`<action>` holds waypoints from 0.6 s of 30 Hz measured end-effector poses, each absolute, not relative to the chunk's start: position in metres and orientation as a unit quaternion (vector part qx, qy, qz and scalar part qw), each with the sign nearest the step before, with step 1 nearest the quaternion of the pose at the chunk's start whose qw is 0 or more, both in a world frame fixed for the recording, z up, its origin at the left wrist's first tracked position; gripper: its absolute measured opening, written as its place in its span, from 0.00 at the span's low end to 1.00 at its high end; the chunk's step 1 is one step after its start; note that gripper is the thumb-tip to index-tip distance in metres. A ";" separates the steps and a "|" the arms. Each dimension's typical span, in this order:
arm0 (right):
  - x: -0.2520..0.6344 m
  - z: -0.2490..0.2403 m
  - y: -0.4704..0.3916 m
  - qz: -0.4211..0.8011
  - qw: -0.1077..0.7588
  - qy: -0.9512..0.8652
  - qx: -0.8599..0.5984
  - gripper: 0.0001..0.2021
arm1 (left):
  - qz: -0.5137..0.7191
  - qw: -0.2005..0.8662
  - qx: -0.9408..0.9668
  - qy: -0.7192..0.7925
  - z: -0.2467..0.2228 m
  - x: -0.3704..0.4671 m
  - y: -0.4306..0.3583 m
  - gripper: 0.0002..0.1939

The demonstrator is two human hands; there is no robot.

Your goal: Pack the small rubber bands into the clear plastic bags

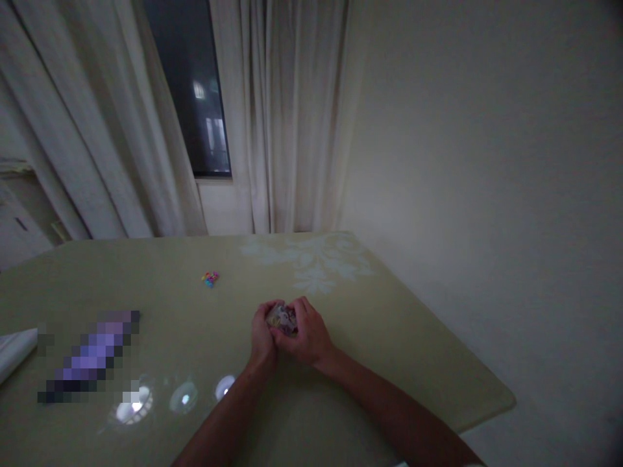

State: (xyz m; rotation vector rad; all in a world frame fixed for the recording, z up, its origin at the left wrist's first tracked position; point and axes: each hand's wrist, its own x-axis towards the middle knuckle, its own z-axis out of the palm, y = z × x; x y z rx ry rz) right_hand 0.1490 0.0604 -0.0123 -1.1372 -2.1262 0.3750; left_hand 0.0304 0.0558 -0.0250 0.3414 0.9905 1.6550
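Observation:
Both hands meet over the middle of the table (389, 363), cupped around a small crumpled bundle (282, 319) of pale, brownish and purplish colour. It looks like crumpled paper or a wrapper, but its exact kind does not show. My left hand (263, 337) curls round its left side. From the right, my right hand (307, 334) closes on it, with the thumb across the near side. The bundle's underside is hidden by the palms and fingers. Farther off to the left lies a little cluster of bright multicoloured bits (210, 279), apart from both hands.
A pixelated dark and purple flat object (92, 357) lies on the left, beside a white item (17, 350) at the frame's edge. Lamp reflections show on the glossy tabletop. A wall (487, 162) borders the right side; curtains (296, 117) and a dark window (192, 84) stand behind.

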 end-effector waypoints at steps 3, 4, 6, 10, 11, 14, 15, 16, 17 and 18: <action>0.151 -0.010 0.061 0.160 0.337 -0.820 -0.434 0.22 | 0.694 0.573 0.143 0.412 -0.020 0.032 0.052 0.16; 0.152 -0.010 0.061 0.166 0.338 -0.818 -0.436 0.22 | 0.690 0.580 0.145 0.408 -0.018 0.033 0.050 0.18; 0.153 -0.009 0.061 0.172 0.343 -0.812 -0.440 0.23 | 0.682 0.599 0.151 0.392 -0.014 0.036 0.047 0.21; 0.156 -0.008 0.058 0.160 0.357 -0.825 -0.408 0.31 | 0.673 0.623 0.159 0.366 -0.007 0.039 0.043 0.24; 0.156 -0.007 0.057 0.152 0.354 -0.834 -0.395 0.34 | 0.671 0.625 0.154 0.369 -0.005 0.038 0.042 0.24; 0.159 -0.006 0.055 0.125 0.335 -0.861 -0.361 0.40 | 0.650 0.641 0.128 0.388 -0.001 0.034 0.039 0.27; 0.160 -0.005 0.055 0.116 0.328 -0.872 -0.343 0.40 | 0.638 0.650 0.120 0.395 0.000 0.033 0.038 0.29; 0.161 -0.004 0.056 0.108 0.320 -0.884 -0.322 0.40 | 0.626 0.661 0.114 0.399 0.001 0.032 0.037 0.29; 0.162 -0.004 0.057 0.099 0.313 -0.896 -0.299 0.40 | 0.613 0.672 0.110 0.402 0.001 0.032 0.036 0.30; 0.164 -0.003 0.059 0.090 0.307 -0.905 -0.279 0.39 | 0.600 0.682 0.109 0.404 0.001 0.032 0.035 0.30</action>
